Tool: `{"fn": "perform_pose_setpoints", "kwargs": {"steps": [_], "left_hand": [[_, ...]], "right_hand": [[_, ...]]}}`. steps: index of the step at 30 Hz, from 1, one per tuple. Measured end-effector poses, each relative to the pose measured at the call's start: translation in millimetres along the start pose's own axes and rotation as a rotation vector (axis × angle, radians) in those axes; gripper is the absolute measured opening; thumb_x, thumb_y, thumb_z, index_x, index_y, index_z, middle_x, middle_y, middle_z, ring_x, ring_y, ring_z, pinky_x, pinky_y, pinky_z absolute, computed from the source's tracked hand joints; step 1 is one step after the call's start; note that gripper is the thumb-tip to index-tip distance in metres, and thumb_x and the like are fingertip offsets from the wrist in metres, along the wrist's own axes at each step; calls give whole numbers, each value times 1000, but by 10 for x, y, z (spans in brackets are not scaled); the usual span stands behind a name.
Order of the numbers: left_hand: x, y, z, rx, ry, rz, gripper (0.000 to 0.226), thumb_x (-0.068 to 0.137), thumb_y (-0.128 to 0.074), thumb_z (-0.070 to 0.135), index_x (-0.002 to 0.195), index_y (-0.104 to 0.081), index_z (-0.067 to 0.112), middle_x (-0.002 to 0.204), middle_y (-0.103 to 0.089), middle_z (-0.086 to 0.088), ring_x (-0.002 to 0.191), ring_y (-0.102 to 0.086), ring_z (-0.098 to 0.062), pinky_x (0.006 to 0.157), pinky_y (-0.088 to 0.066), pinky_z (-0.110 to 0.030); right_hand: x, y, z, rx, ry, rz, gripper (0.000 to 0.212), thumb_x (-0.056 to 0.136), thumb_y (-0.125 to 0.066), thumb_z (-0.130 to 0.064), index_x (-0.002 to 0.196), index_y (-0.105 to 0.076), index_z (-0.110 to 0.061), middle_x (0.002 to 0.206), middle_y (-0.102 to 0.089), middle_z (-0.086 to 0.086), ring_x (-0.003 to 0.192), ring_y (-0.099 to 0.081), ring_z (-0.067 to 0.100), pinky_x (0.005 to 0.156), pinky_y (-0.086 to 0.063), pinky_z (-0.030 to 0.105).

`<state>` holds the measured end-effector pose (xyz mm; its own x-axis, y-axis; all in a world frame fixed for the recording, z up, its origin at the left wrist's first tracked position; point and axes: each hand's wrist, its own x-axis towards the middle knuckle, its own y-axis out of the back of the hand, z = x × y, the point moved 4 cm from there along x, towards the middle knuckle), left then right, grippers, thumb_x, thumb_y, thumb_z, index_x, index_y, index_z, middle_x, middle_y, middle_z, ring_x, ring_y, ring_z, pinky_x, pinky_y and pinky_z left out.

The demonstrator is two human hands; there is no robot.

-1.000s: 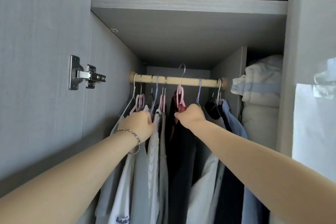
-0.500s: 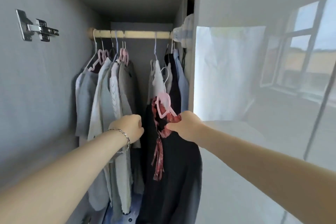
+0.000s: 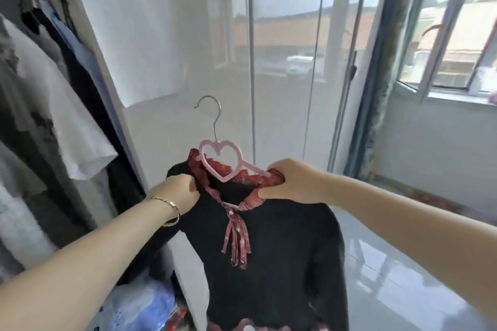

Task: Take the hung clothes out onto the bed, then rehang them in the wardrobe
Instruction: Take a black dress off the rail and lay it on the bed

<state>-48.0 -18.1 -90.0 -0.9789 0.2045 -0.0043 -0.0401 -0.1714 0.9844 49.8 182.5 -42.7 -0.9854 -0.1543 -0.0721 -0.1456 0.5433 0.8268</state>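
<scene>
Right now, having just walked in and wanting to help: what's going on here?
A person holds a black top with a red collar on a pink heart hanger, the left hand and right hand gripping it at the shoulders. Its hook is free in the air, outside the wardrobe, where other clothes hang. No bed shows in view.

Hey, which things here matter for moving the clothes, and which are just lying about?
Job: black garment, pink heart hanger, left hand, right hand, hung clothes.
Lying about: white sheet, window, plastic bags.
</scene>
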Motion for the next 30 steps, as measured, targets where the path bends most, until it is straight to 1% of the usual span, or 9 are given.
{"fn": "perform_pose_setpoints", "kwargs": {"steps": [2, 5, 9, 12, 14, 17, 22, 26, 30], "left_hand": [[-191, -255, 363, -32, -101, -56, 18, 91, -42, 20, 92, -60, 18, 92, -61, -3, 84, -57, -25, 74, -46, -29], [-528, -560, 988, -28, -268, -117, 16, 89, -41, 18, 80, -54, 20, 81, -58, -1, 73, -54, -22, 61, -39, -25], [-961, -824, 1871, -31, -448, -167, 16, 90, -42, 18, 84, -57, 20, 76, -58, 1, 69, -54, -19, 56, -40, -23], [-1362, -986, 2535, -55, -594, -181, 17, 90, -42, 19, 87, -59, 20, 74, -58, 2, 67, -54, -18, 53, -37, -23], [-1660, -1117, 2955, -81, -665, -190, 19, 90, -42, 18, 90, -61, 19, 81, -61, 0, 70, -55, -19, 55, -38, -24], [-2114, -1391, 3521, -103, -731, -238, 15, 88, -44, 20, 85, -59, 23, 86, -63, 0, 80, -61, -22, 64, -46, -28], [-2943, -1837, 4294, -136, -853, -374, 14, 87, -46, 15, 82, -59, 18, 92, -69, -8, 86, -65, -29, 73, -48, -30], [-3531, -2113, 4729, -103, -965, -431, 17, 87, -47, 14, 89, -63, 14, 100, -69, -10, 93, -65, -29, 77, -48, -29], [-3967, -2350, 5025, -61, -1089, -484, 13, 85, -48, 19, 77, -57, 24, 99, -70, -8, 92, -66, -28, 83, -53, -33]], "right_hand": [[-436, 34, 281, 20, -117, 58, 33, 86, -62, -33, 63, -43, -19, 60, -39, -4, 54, -37, 11, 53, -29, 20], [-1149, 84, 617, 78, -258, 172, 33, 85, -64, -32, 63, -45, -16, 59, -40, -4, 54, -38, 12, 53, -30, 20], [-2099, 132, 922, 140, -389, 316, 24, 84, -65, -29, 73, -54, -10, 64, -45, 0, 56, -41, 13, 52, -33, 19], [-2830, 176, 1130, 149, -503, 456, 38, 83, -66, -26, 57, -40, -14, 55, -38, -4, 48, -35, 10, 43, -28, 13], [-3346, 186, 1282, 165, -591, 556, 40, 82, -66, -25, 55, -40, -13, 52, -35, -5, 46, -34, 10, 40, -27, 11], [-4139, 123, 1497, 212, -735, 658, 31, 84, -65, -30, 66, -50, -10, 57, -40, -1, 53, -38, 14, 48, -30, 19], [-5341, -144, 1689, 245, -915, 740, 47, 86, -60, -45, 56, -40, -15, 52, -35, -2, 47, -33, 13, 46, -25, 22], [-6018, -544, 1777, 262, -996, 825, 46, 86, -60, -46, 64, -42, -9, 58, -40, 8, 54, -36, 20, 53, -23, 29], [-6421, -1025, 1785, 354, -1080, 970, 47, 82, -64, -46, 72, -51, -2, 64, -49, 6, 55, -43, 18, 54, -27, 28]]}}
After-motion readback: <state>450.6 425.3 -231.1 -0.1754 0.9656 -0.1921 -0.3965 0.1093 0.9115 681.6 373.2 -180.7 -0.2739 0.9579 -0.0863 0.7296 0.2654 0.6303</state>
